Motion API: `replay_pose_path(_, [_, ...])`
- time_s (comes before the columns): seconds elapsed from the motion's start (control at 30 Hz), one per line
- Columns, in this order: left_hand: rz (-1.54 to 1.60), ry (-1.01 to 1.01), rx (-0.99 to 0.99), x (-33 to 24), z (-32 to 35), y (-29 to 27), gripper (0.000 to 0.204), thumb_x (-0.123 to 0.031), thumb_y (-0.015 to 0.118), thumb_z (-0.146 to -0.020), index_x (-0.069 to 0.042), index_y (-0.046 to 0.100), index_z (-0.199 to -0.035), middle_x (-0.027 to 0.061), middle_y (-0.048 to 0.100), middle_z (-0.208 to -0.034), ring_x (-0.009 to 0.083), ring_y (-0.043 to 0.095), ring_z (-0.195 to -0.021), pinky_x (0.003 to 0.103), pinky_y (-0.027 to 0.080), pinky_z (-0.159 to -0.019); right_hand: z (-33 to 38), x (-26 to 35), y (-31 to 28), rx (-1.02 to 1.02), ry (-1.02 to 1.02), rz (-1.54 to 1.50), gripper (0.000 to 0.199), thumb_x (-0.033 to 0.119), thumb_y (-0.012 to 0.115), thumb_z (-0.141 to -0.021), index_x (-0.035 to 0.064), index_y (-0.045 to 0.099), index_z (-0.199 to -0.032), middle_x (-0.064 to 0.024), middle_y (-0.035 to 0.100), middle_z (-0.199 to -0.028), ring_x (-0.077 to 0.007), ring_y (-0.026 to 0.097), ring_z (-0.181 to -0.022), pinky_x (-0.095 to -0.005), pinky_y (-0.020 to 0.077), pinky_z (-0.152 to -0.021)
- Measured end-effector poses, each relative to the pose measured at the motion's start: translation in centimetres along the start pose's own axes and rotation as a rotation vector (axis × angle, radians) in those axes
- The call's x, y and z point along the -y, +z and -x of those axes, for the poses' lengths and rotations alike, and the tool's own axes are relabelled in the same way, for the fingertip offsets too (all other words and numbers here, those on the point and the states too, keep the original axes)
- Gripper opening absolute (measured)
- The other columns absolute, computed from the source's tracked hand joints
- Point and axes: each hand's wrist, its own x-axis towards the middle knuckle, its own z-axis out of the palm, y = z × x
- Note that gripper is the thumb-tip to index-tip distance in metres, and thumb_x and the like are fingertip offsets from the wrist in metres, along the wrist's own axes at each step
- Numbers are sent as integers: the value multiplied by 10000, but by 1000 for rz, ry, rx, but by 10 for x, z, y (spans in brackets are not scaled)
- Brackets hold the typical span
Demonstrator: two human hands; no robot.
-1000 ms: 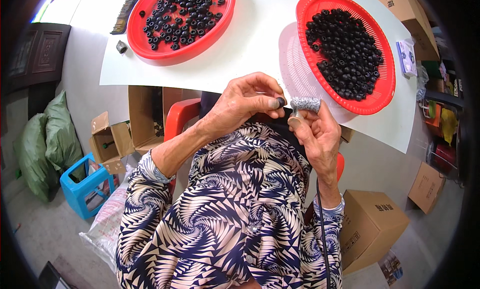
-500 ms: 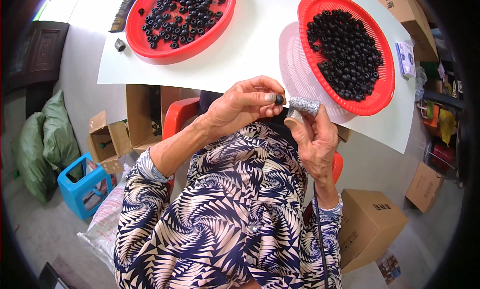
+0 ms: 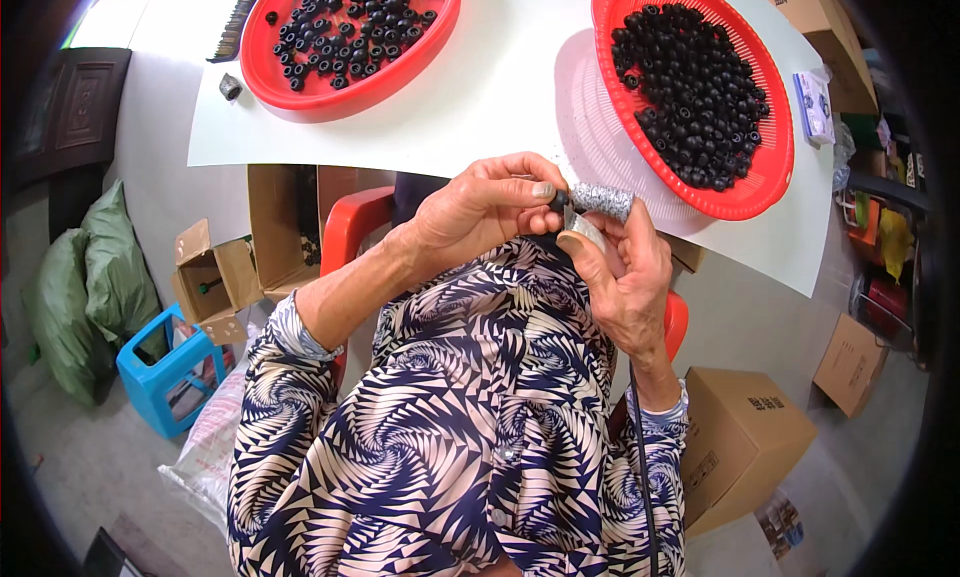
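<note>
Just past the table's near edge, my left hand [image 3: 490,199] pinches a small round black piece [image 3: 558,201] between thumb and fingers. My right hand [image 3: 630,277] is closed round a tool with a speckled grey, roll-shaped part [image 3: 602,200]; a pale, flat part shows under the thumb. The tool's end meets the black piece, or nearly so; the fingers partly hide the contact. On the white table [image 3: 490,97], a red tray [image 3: 340,101] at the far left and a red slotted basket [image 3: 775,182] at the right hold many similar hollow black pieces.
A small dark cylindrical piece [image 3: 230,87] and a comb-like strip [image 3: 236,22] lie by the tray. Right of the basket is a small packet [image 3: 814,107]. Around me stand cardboard boxes [image 3: 745,442], a blue stool [image 3: 150,382], green sacks [image 3: 120,267] and a red chair [image 3: 345,227].
The tool in my right hand has moved left against or close to the black piece, closing the gap between them. My left hand has stayed nearly in place.
</note>
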Motion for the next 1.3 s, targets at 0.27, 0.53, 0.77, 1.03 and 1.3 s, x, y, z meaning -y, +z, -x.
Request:
replay_pose_path(0.27, [-19, 6, 20, 1, -1, -2, 140, -52, 571, -880, 10, 579, -1005, 59, 605, -886, 116, 590, -756, 227, 505, -716, -1, 3, 0, 21, -5, -6, 314, 136, 655, -851, -84, 474, -983, -201, 666, -897, -222, 674, -842, -286, 531, -686])
replay_pose_path(0.53, [-51, 1, 23, 1, -1, -3, 146, -54, 583, -871, 11, 580, -1001, 62, 610, -837, 117, 598, -739, 223, 506, -705, -2, 6, 0, 36, -1, 2, 280, 113, 649, -852, -78, 475, -962, -189, 672, -901, -214, 674, -848, -280, 529, -698])
replay_pose_path(0.77, [-63, 1, 23, 0, -2, -4, 132, -55, 587, -867, 7, 587, -984, 65, 612, -831, 122, 596, -733, 225, 503, -698, -1, 3, 1, 34, 16, -15, 270, 99, 641, -854, -79, 473, -967, -185, 671, -893, -208, 673, -844, -279, 527, -690])
replay_pose_path(1.03, [-64, -3, 41, -1, -1, -5, 131, -53, 580, -872, 7, 588, -989, 70, 615, -834, 123, 600, -736, 227, 511, -686, -1, 3, 2, 31, -7, -29, 271, 101, 644, -853, -74, 474, -972, -178, 667, -896, -186, 667, -836, -267, 524, -680])
replay_pose_path(1.3, [-58, 6, 32, 0, -2, -5, 136, -52, 579, -873, 7, 588, -996, 67, 615, -823, 125, 603, -736, 228, 510, -687, -1, -2, 3, 5, -11, -14, 276, 112, 654, -848, -72, 475, -950, -172, 663, -875, -189, 667, -799, -271, 520, -655])
